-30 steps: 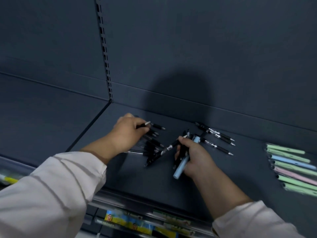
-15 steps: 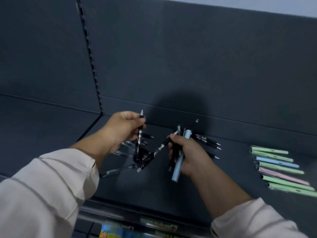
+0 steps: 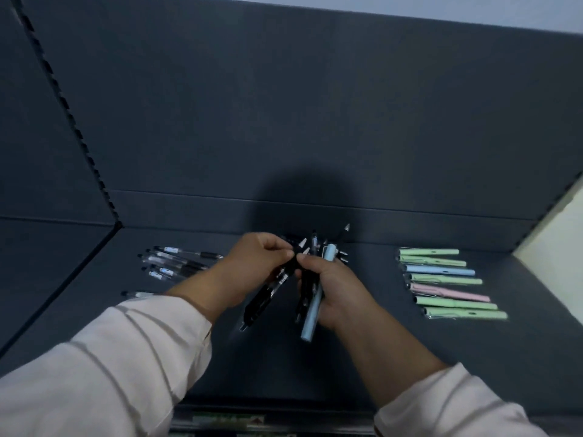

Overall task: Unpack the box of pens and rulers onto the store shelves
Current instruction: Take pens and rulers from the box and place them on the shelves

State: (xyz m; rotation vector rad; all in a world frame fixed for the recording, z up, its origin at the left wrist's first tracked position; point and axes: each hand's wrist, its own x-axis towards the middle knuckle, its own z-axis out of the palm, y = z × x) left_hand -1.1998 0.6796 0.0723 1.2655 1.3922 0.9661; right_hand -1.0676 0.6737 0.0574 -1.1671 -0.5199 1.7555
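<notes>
Wall (image 3: 558,234): cream, at the far right.
Slotted upright (image 3: 64,100): dark, running diagonally at upper left.
Label strip (image 3: 227,420): blurred green and red, bottom edge.

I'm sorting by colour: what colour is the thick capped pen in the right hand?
The pen in the right hand is pale blue; the head view shows it.

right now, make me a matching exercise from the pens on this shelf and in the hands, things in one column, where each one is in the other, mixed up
1 pink pen
2 clear-barrelled pens
3 bunch of pens with one pale blue
4 single black pen

a gripped in the right hand
b on the shelf, left of the hands
c pinched by the left hand
d in the pastel row at the right

Pairs: 1-d, 2-b, 3-a, 4-c
</notes>
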